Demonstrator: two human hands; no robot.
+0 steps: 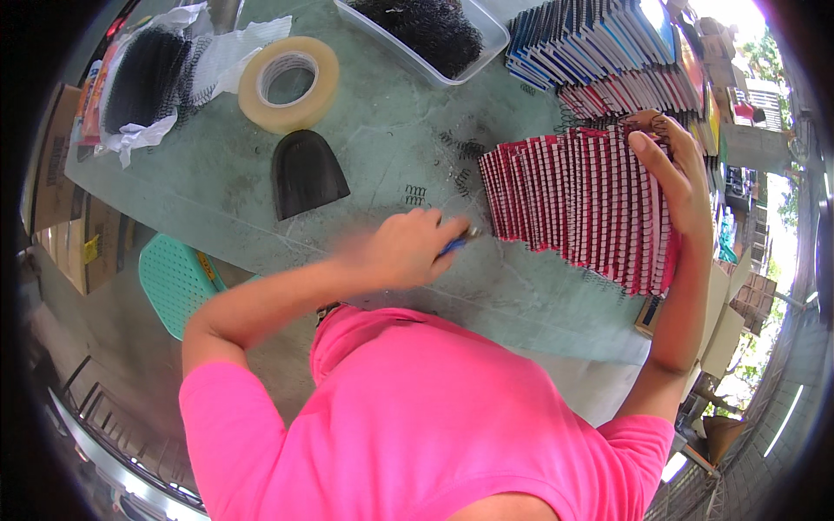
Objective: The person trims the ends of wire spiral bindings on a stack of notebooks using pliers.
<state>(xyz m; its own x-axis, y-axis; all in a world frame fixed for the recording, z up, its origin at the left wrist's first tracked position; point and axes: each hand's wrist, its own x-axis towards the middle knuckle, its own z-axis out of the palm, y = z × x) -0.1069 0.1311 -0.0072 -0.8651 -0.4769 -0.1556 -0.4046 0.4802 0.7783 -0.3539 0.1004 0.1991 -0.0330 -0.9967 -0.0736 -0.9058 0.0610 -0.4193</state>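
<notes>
A row of red spiral notebooks (pixel 573 208) stands packed together on the table, their bound edges facing up with black coils through them. My right hand (pixel 682 178) is closed round the right end of this row, thumb on the near face, by a loose black coil (pixel 658 124) at the far corner. Left of the row, my left hand (pixel 404 247) is blurred by motion and closed on small blue-handled pliers (pixel 456 244). Their metal tip points toward the notebooks, apart from them. Short bits of black coil (pixel 416 194) lie on the table just beyond this hand.
A roll of clear tape (pixel 326 87) and a black rounded piece (pixel 306 174) lie left of centre. Beyond them are a plastic tub of black coils (pixel 426 39) and a wrapped bundle of coils (pixel 148 82). Blue notebooks (pixel 591 39) are stacked far right. A green stool (pixel 174 282) stands left.
</notes>
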